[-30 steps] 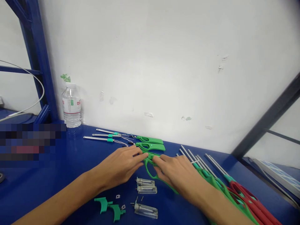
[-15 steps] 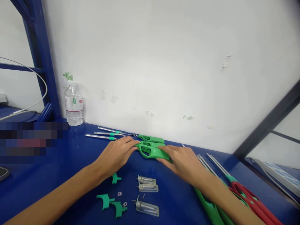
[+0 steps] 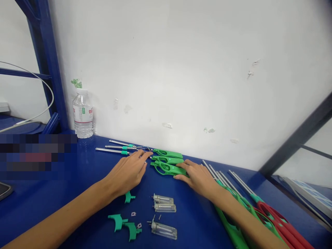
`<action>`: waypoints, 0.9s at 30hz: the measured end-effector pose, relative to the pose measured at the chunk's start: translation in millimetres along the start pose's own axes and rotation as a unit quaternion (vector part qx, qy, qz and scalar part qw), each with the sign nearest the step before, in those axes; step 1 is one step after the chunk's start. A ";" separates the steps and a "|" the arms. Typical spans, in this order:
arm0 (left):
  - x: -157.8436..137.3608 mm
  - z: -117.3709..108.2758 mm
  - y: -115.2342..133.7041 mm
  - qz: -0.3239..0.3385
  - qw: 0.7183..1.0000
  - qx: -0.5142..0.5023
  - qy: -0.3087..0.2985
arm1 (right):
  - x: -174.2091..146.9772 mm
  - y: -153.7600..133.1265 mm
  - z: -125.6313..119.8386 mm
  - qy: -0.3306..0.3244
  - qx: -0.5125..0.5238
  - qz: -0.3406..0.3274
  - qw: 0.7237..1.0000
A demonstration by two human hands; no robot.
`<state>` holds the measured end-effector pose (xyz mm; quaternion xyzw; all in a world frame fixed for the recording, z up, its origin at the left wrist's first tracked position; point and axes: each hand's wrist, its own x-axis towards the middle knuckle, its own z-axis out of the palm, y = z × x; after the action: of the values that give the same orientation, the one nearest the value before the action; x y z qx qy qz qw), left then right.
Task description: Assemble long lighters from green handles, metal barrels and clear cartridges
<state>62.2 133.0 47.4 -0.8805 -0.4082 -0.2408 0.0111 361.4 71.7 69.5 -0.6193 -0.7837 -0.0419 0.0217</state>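
A water bottle is standing at about ten o'clock against the wall, beside a blurred patch whose contents cannot be read; next along, three metal nozzle tubes are lying side by side. The left hand is resting flat and loose on the blue bench, fingers stretched toward the tubes' wires, holding nothing. Just below it, at six o'clock, green trigger pieces and clear fuel cells are lying scattered. At centre, three green lighter handles are lying in a row at twelve o'clock, and the right hand is touching the nearest one with spread fingers, not clamped on it. By my reading, the person is settling that handle into line with the others; the next move calls for lifting both hands clear without nudging the row. Off at four o'clock, a pile of green and red lighters is running out of frame, partly hidden behind the right forearm, so the count is hard to make out
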 end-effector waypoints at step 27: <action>1.6 -6.1 7.2 -0.033 0.997 -0.007 -0.068 | 0.4 -8.3 -6.0 0.012 0.067 0.033 0.997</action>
<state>65.7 128.0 54.7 -0.8811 -0.4350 -0.1831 -0.0307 353.1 69.6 75.2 -0.6411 -0.7639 0.0042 0.0740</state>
